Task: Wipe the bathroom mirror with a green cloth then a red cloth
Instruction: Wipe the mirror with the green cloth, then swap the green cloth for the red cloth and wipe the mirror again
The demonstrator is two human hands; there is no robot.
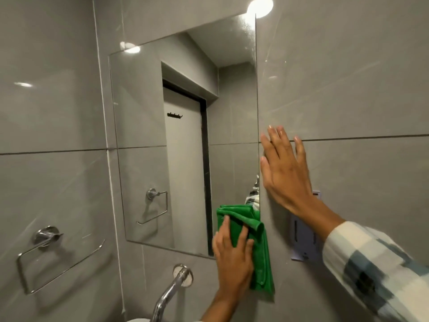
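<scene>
The left hand [232,254], fingers straight and slightly spread, presses a folded green cloth [263,263] against the lower right corner of the frameless rectangular wall mirror [162,135]. Part of the cloth hangs past the mirror's bottom edge. The right hand [285,173], fingers straight and wide, rests flat on the grey wall tile [348,89] just beside the mirror's right edge.

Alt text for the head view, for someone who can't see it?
A person's left hand presses a green cloth against the lower right corner of a wall mirror, while the right hand lies flat on the grey tiled wall beside it. A chrome towel ring hangs left of the mirror, a tap below.
</scene>
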